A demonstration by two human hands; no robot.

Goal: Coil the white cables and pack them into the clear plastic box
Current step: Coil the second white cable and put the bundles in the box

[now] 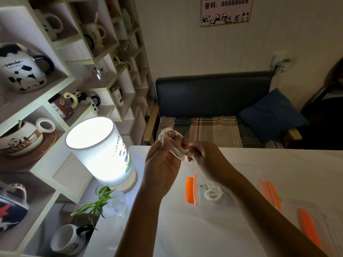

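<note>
Left hand (163,164) grips a looped white cable (173,145) above the white table (185,229); right hand (206,156) pinches its end. Another coiled white cable (213,192) lies in the clear plastic box (241,171).

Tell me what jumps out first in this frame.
The lit lamp glows at the table's left edge, beside shelves of panda mugs. At centre, the left hand and right hand hold a white cable coil above the clear plastic box, where another coiled cable lies.
</note>
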